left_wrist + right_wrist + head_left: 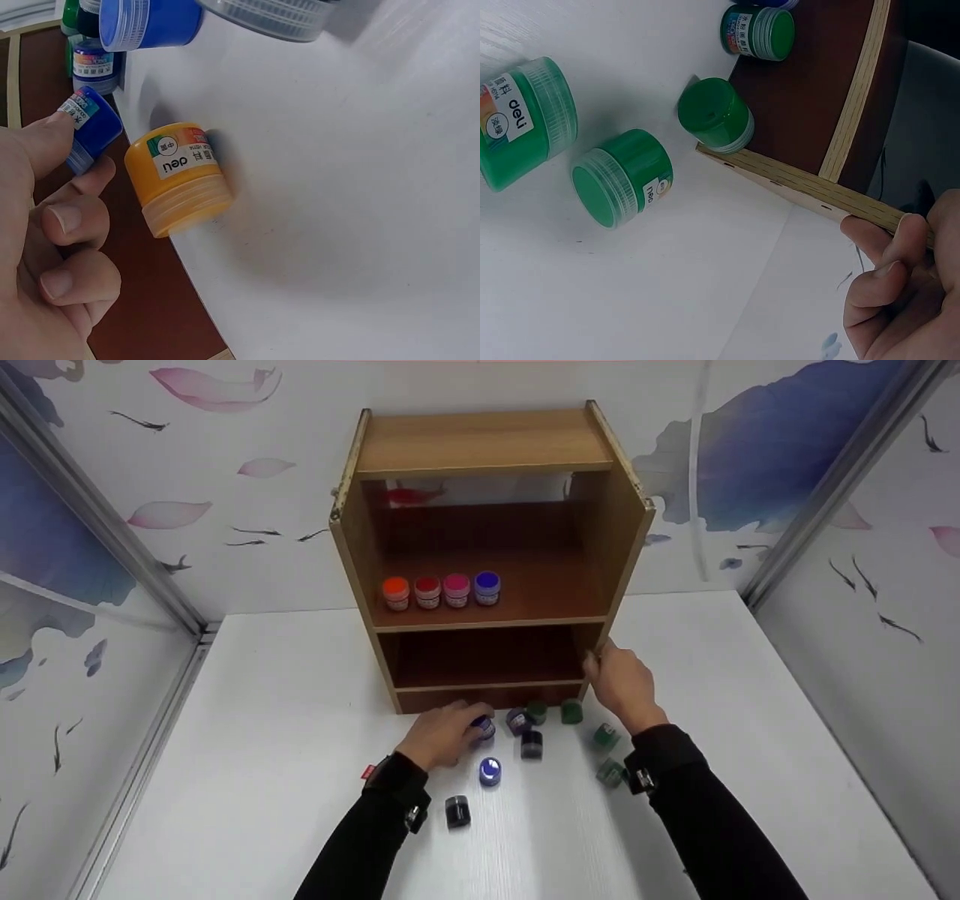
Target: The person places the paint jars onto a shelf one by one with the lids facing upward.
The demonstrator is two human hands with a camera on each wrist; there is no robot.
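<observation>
White table (247, 765), four shelved jars (457, 591), one blue jar (100, 131) in left hand (441, 733)

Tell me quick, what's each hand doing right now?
Left hand: holding a blue paint jar, pinched by thumb and finger.
Right hand: holding the wooden shelf by its side edge.
</observation>
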